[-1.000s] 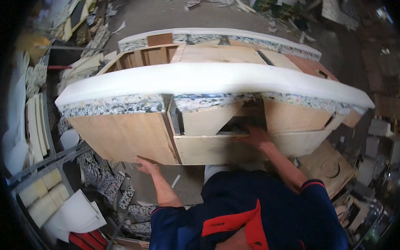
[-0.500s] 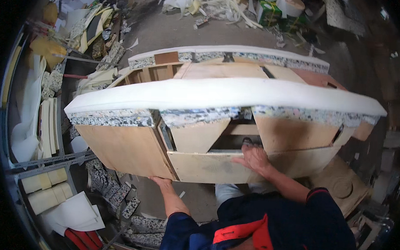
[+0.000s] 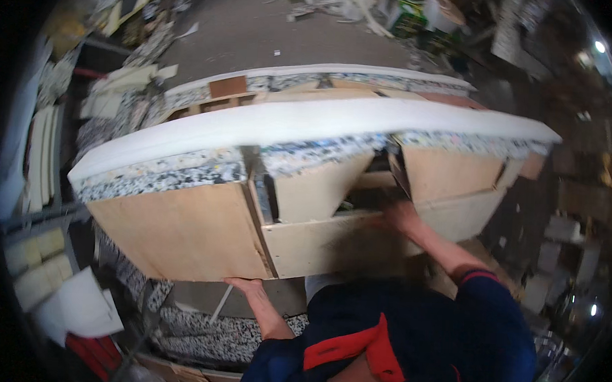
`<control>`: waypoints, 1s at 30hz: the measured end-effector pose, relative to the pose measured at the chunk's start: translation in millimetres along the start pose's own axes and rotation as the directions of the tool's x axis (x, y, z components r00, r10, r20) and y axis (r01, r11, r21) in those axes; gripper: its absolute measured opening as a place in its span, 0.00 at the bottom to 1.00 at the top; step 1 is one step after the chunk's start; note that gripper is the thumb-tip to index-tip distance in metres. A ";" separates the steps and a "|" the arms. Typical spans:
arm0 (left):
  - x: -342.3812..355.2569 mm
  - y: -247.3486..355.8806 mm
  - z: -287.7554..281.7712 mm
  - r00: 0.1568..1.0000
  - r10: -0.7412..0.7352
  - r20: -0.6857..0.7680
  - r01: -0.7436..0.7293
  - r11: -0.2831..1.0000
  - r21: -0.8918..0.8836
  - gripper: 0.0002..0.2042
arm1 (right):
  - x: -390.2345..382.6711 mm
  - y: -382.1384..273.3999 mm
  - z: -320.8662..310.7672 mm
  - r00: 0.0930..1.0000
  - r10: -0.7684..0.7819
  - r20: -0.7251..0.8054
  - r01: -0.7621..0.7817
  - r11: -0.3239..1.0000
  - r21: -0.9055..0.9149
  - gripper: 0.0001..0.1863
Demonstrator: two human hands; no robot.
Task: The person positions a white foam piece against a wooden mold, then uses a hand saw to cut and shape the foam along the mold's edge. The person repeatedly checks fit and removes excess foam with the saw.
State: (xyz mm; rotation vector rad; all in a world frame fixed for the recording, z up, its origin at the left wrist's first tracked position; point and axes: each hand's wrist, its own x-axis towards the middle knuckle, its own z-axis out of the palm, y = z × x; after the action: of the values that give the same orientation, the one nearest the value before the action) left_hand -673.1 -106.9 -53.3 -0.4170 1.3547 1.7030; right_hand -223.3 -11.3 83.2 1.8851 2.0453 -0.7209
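A large padded wooden furniture frame (image 3: 181, 233), perhaps part of a sofa, spans the view before me. Its plywood side faces me, and a thick white foam strip (image 3: 322, 122) over speckled foam (image 3: 184, 175) runs along the edge. Under the bottom edge of the left panel, my left hand (image 3: 247, 286) grips the frame, its fingers partly hidden. My right hand (image 3: 402, 219) is hooked over the lower board at the dark opening right of the middle; its fingertips are blurred in the shadow inside. The frame tilts, its left end nearer and lower.
Metal racks at the left hold cream foam blocks (image 3: 38, 258) and white sheets (image 3: 75, 307). Speckled foam offcuts (image 3: 211, 334) lie on the floor below. Foam scraps (image 3: 328, 1) and a green package (image 3: 407, 18) sit at the far side. Stacked pieces (image 3: 567, 236) stand along the right.
The frame has shifted left and turned, its left end coming nearer and its right end swinging away. Both hands have kept hold, and the surroundings have moved in view.
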 end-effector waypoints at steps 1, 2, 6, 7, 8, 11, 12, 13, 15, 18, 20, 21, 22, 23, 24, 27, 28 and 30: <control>8.2 -2.2 -1.5 0.997 0.032 0.073 -0.032 0.999 -0.007 0.46 | 1.0 1.9 3.8 0.997 -0.031 0.070 0.031 0.999 -0.007 0.47; 13.2 -5.5 -2.6 0.988 0.094 0.119 -0.094 0.996 -0.012 0.46 | 1.2 1.3 5.8 0.996 -0.041 0.074 0.045 0.998 -0.052 0.46; 33.3 -7.1 -9.5 0.980 0.114 -0.164 -0.107 0.993 0.050 0.47 | -3.7 -8.1 12.0 1.000 -0.009 -0.022 0.009 1.000 -0.020 0.47; 34.8 -5.8 -9.5 0.957 0.114 -0.266 -0.088 0.990 0.107 0.47 | -4.6 -12.7 11.7 0.999 0.035 -0.007 -0.035 0.999 0.030 0.48; 33.1 -2.9 -8.1 0.917 0.102 -0.386 -0.049 0.988 0.144 0.48 | -3.6 -17.0 8.2 0.995 0.085 0.054 -0.087 0.995 0.040 0.48; 20.8 4.1 2.6 0.813 0.060 -0.579 0.070 0.977 0.200 0.48 | 2.6 -27.6 -3.4 0.986 0.137 0.096 -0.141 0.989 0.033 0.53; 14.1 5.7 5.6 0.830 0.059 -0.554 0.043 0.985 0.169 0.48 | 3.4 -29.7 -5.9 0.984 0.145 0.104 -0.146 0.989 0.008 0.53; 8.1 8.7 8.6 0.856 0.046 -0.514 0.023 0.991 0.128 0.49 | 2.8 -29.8 -9.1 0.976 0.167 0.139 -0.161 0.986 -0.048 0.54; -2.8 10.2 14.5 0.883 -0.022 -0.468 0.059 0.996 0.066 0.49 | -2.0 -32.1 -8.9 0.986 0.163 0.035 -0.161 0.985 -0.058 0.54; -4.8 26.0 19.9 0.775 -0.002 -0.633 0.183 0.958 0.222 0.49 | -15.5 -41.2 -2.9 0.984 0.166 0.062 -0.167 0.986 0.012 0.54; 1.1 33.9 22.8 0.735 0.045 -0.676 0.189 0.944 0.269 0.49 | -24.2 -46.7 3.5 0.990 0.141 0.020 -0.142 0.987 0.080 0.53; 4.9 35.0 26.2 0.742 0.051 -0.669 0.161 0.954 0.251 0.49 | -24.1 -46.8 4.1 0.991 0.129 0.026 -0.131 0.987 0.093 0.53; 9.7 34.7 25.3 0.745 0.073 -0.663 0.112 0.966 0.233 0.49 | -26.2 -49.3 10.7 0.991 0.129 0.022 -0.131 0.986 0.099 0.53; 13.8 32.0 28.7 0.775 0.047 -0.631 0.115 0.970 0.214 0.48 | -22.5 -48.7 11.5 0.991 0.131 0.013 -0.131 0.987 0.089 0.53; 16.3 26.7 28.8 0.793 0.059 -0.607 0.100 0.969 0.224 0.48 | -20.7 -47.6 15.4 0.991 0.135 -0.013 -0.134 0.987 0.086 0.54; 16.4 6.4 37.5 0.814 0.104 -0.572 0.062 0.963 0.263 0.46 | -9.9 -40.4 17.2 0.995 0.100 0.025 -0.102 0.984 0.147 0.54; 15.9 0.7 37.0 0.821 0.110 -0.561 0.054 0.962 0.267 0.46 | -8.4 -38.5 18.2 0.996 0.086 -0.005 -0.085 0.986 0.144 0.54; 13.4 -6.7 38.2 0.834 0.095 -0.543 0.049 0.968 0.245 0.45 | -8.5 -37.4 18.9 0.994 0.112 -0.011 -0.108 0.977 0.182 0.53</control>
State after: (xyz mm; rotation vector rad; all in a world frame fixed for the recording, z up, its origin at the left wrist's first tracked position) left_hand -665.2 -66.6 -53.7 -0.7909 1.9742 1.4514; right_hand -261.6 -29.6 78.3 2.0941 1.9265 -0.8891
